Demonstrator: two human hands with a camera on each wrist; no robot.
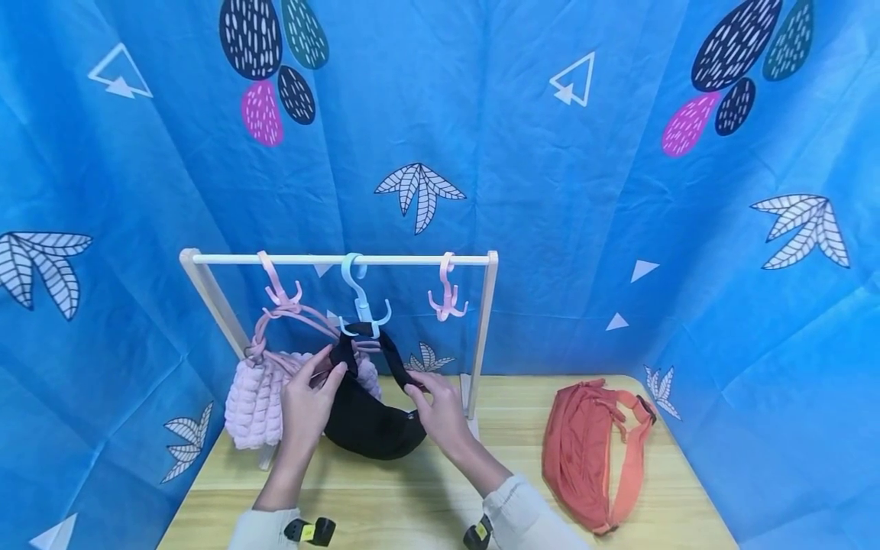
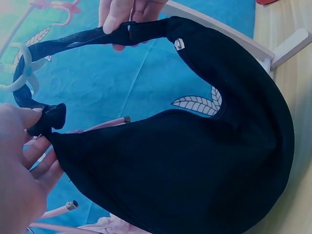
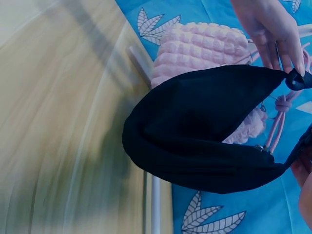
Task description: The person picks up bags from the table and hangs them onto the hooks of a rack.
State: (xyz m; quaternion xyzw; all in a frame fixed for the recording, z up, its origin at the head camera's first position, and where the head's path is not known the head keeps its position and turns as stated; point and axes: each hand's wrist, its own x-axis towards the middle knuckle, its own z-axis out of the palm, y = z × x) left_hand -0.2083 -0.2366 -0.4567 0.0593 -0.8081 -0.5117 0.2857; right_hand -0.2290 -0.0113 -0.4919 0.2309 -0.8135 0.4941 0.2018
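Observation:
A black crescent-shaped shoulder bag (image 1: 374, 428) hangs below the light blue hook (image 1: 361, 302), its strap (image 2: 87, 39) looped over one of the prongs. My left hand (image 1: 307, 401) pinches the knotted end of the strap (image 2: 53, 117) beside the bag's left tip. On the other side, my right hand (image 1: 442, 411) grips the strap between thumb and fingers, just above the bag's right tip. A small zipper pull (image 2: 180, 44) shows near that tip in the left wrist view. In the right wrist view, the bag's body sags in a curve between both hands.
A wooden rack with a white rail (image 1: 412, 260) stands on the wood-grain table (image 1: 512, 481). Two pink hooks flank the blue one; a puffy pink bag (image 1: 250, 405) hangs from the left pink hook (image 1: 278, 286). An orange waist bag (image 1: 577, 454) lies at the right.

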